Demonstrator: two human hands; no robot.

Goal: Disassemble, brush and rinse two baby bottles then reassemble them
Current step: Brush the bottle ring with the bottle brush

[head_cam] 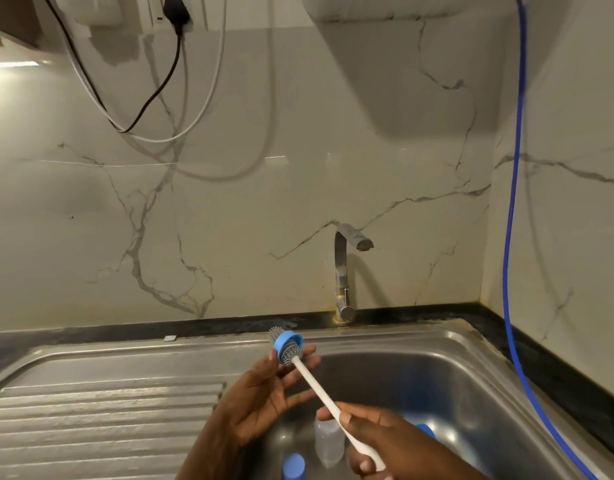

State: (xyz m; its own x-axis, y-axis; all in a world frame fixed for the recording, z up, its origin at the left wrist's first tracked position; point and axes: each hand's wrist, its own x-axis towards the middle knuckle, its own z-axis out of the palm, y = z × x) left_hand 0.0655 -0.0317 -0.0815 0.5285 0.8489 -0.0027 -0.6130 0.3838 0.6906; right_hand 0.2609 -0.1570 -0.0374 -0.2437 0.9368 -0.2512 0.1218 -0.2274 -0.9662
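Bottle and blue cap sit in the sink below the hands. Right hand grips the brush handle; left hand pinches a blue ring around the bristles. Tap stands behind, at the wall.

Carrier: stainless steel sink set into a dark stone counter.
Drainboard: ribbed steel, left of the basin, one piece with it.
In basin: clear bottle near the front, upright or tilted unclear; blue-topped piece just left of it; second blue piece to its right, mostly hidden.
Back strip: small pale chip behind the drainboard; faucet standing at the basin's back rim.
Right side: blue hose runs along the counter beside the basin rim.
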